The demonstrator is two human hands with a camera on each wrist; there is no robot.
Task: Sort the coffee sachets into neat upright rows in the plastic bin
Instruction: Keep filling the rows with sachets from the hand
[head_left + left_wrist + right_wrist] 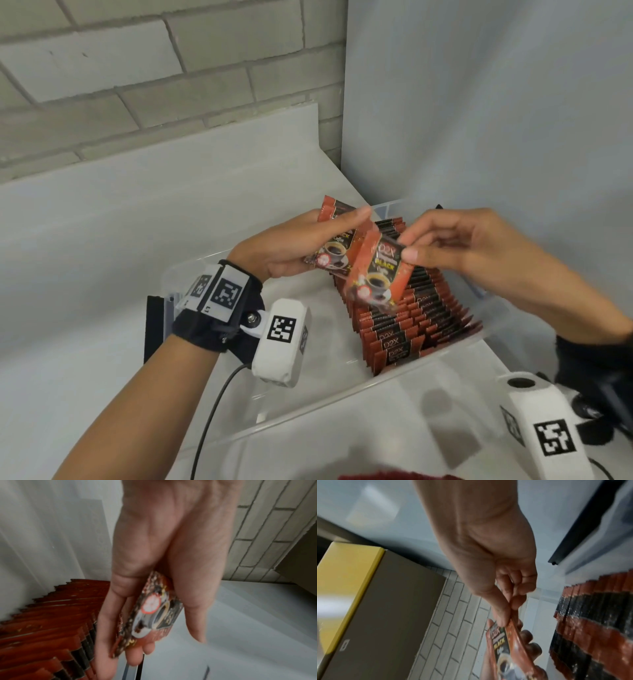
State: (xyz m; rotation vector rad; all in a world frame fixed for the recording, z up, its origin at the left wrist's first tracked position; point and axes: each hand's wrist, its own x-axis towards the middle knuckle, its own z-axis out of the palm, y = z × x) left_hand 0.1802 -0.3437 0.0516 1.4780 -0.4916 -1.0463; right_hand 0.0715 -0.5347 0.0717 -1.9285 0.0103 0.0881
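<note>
My left hand (301, 246) grips a small stack of red and black coffee sachets (337, 240) above the clear plastic bin (308, 407); in the left wrist view the stack (154, 614) sits between thumb and fingers. My right hand (455, 246) pinches the top corner of one sachet (376, 274), which hangs tilted over the bin next to the left hand's stack; the right wrist view shows this sachet (515, 642) pinched edge-on. Upright rows of sachets (411, 318) fill the right part of the bin, also seen as rows (42, 622) and rows (594, 622).
The bin stands on a white counter (102, 240) in a corner, with a brick wall (137, 68) behind and a white panel (479, 102) to the right. The bin's left part (301, 339) holds no sachets. A yellow and brown box (368, 601) appears in the right wrist view.
</note>
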